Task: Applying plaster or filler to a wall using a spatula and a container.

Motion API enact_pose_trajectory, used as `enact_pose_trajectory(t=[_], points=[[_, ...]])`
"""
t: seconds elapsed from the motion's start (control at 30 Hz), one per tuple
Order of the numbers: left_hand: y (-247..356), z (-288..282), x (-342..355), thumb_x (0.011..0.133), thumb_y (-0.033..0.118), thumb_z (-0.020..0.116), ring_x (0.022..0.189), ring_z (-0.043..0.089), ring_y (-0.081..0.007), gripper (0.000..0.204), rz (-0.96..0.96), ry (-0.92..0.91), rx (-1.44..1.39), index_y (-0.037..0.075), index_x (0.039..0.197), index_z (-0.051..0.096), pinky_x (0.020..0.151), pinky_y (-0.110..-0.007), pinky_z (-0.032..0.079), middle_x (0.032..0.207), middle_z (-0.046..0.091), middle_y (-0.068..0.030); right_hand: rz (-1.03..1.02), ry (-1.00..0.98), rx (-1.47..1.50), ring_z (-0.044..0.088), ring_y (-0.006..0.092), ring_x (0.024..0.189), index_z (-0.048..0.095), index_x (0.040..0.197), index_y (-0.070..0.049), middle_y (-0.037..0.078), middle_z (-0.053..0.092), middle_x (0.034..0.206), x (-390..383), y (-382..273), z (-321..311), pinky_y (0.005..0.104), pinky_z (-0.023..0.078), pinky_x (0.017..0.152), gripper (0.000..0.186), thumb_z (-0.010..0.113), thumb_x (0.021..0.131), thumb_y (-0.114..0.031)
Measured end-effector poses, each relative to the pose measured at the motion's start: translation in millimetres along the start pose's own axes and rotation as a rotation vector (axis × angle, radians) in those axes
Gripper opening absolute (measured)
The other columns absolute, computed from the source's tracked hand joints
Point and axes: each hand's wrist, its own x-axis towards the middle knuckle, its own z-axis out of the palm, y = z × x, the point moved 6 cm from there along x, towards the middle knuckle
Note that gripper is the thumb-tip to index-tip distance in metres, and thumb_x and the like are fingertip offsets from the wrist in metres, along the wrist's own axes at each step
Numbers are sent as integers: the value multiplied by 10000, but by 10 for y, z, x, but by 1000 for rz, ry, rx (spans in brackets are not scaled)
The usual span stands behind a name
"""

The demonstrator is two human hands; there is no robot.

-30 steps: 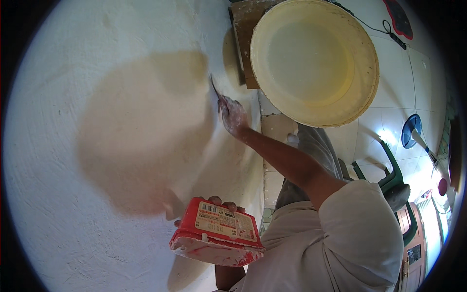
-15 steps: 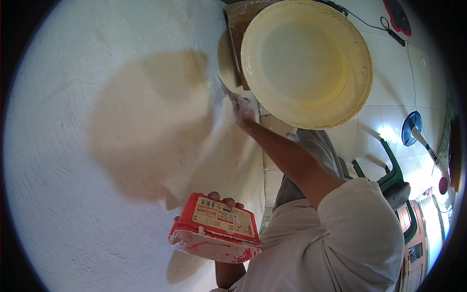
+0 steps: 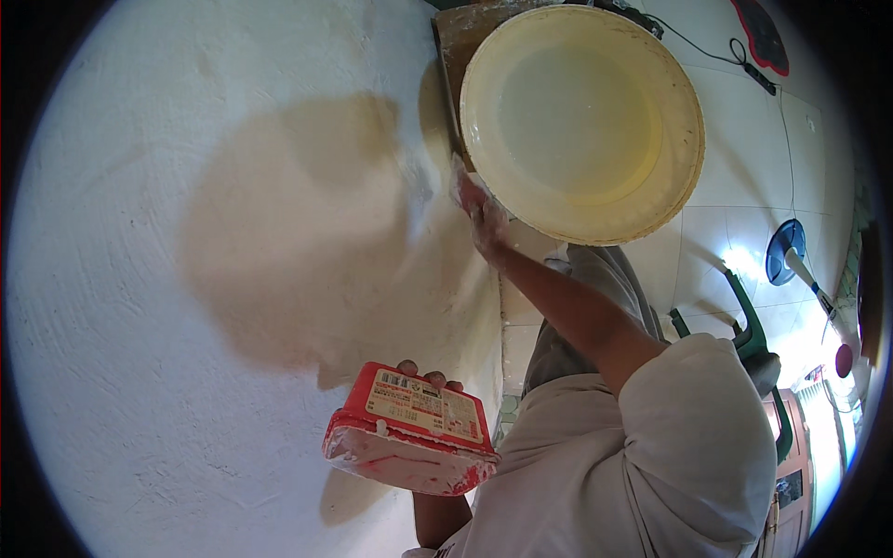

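Observation:
My left hand (image 3: pixel 431 377) grips a red rectangular plastic tub (image 3: pixel 428 409), its fingertips showing over the upper edge. White paste smears the tub's rim and its whitish open side, and a pale label covers the side above. My right hand (image 3: pixel 486 221), whitened with paste, is closed on a thin tool that looks like a putty knife (image 3: pixel 457 174). Its blade is seen nearly edge-on, beside the pale plastered wall (image 3: pixel 279 279) and just left of a big cream basin; whether it touches the wall I cannot tell. The handle is hidden in my fist.
The cream basin (image 3: pixel 684 177), with cloudy liquid in it, rests on a brown wooden board or stand (image 3: pixel 451 56). At right are a green plastic chair (image 3: pixel 749 316), a fan with a blue round base (image 3: pixel 784 253), and a power cable (image 3: pixel 758 79) across the tiled floor.
My right hand has moved right and slightly down with the putty knife, away from the wet patch on the wall towards the basin. The tub in my left hand has barely shifted.

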Motion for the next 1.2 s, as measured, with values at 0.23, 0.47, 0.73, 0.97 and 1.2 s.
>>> enact_pose_trajectory(t=[0.23,0.47,0.73,0.97,1.2], points=[[8,66,16,891,391,558,1188,439,-359,548,22,-5,-1,87,1320,406,1012,-506,411,1316,403,-151,-2,-193,1128,548,309,883,521,1102,-16,158,572,917,817,-801,474,393,418,774,277,457,906,-202],[42,126,15,891,390,557,1186,440,-355,543,46,-4,-11,93,1321,410,1016,-503,409,1324,397,-142,-96,83,543,571,424,771,575,873,18,255,585,745,1056,-1911,-395,462,433,672,149,492,843,-101],[91,125,-67,891,388,556,1184,440,-351,539,154,-3,-17,99,1323,415,1020,-499,406,1332,391,-131,36,-164,1442,606,163,868,573,1100,-41,41,630,1017,606,-1872,-1150,275,480,727,196,498,944,-133],[25,-74,-244,876,492,541,1198,422,-411,710,172,43,-190,52,1381,304,1017,-509,393,1274,440,-239,150,-739,1784,602,154,970,482,1224,-92,39,598,1135,153,-2261,-1921,314,526,752,297,517,942,-178],[-61,-189,-250,879,559,469,1201,440,-368,713,294,66,-292,43,1360,360,1024,-511,362,1267,478,-210,34,-1084,1518,599,150,935,444,1256,-87,56,586,1120,-193,-2486,-2415,321,517,673,331,498,951,-203]])
